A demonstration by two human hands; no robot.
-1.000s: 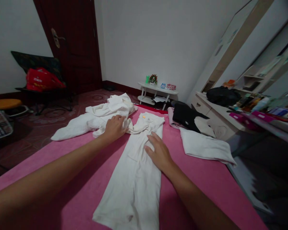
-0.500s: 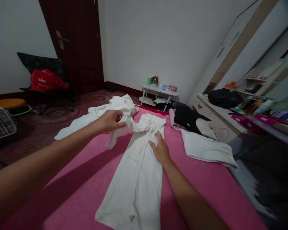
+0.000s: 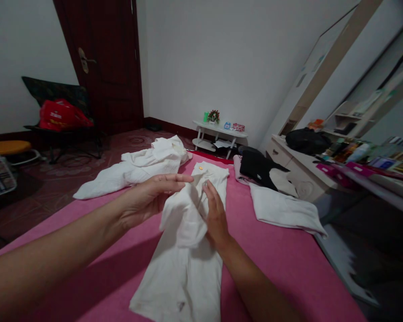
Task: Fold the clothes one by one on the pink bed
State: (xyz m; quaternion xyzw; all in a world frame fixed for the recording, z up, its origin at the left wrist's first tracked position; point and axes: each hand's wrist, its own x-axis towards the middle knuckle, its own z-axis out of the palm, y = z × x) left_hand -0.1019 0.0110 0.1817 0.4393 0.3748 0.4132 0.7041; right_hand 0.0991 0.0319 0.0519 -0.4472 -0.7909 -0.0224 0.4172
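Observation:
A long white shirt (image 3: 177, 277) lies folded lengthwise on the pink bed cover, a small gold label at its collar and a small dark mark near its hem. Its loose white sleeve (image 3: 184, 214) is bunched over the body, slightly raised, with the cuff hanging towards me. My left hand (image 3: 151, 197) is open at the sleeve's left side, fingers stretched out and their tips at the cloth. My right hand (image 3: 216, 217) rests along the shirt's right edge, fingers extended on the fabric; the sleeve partly hides its thumb side.
Crumpled white clothing (image 3: 134, 167) lies at the bed's far left. On the right are a folded white garment (image 3: 284, 208) and a black and beige garment (image 3: 263, 172). A cluttered dresser (image 3: 295, 161) borders the right side; a small white table (image 3: 218, 128) stands by the wall.
The sleeve has swung from the left onto the shirt's body. My left hand has moved right, its fingers going from a pinch on the sleeve to stretched out.

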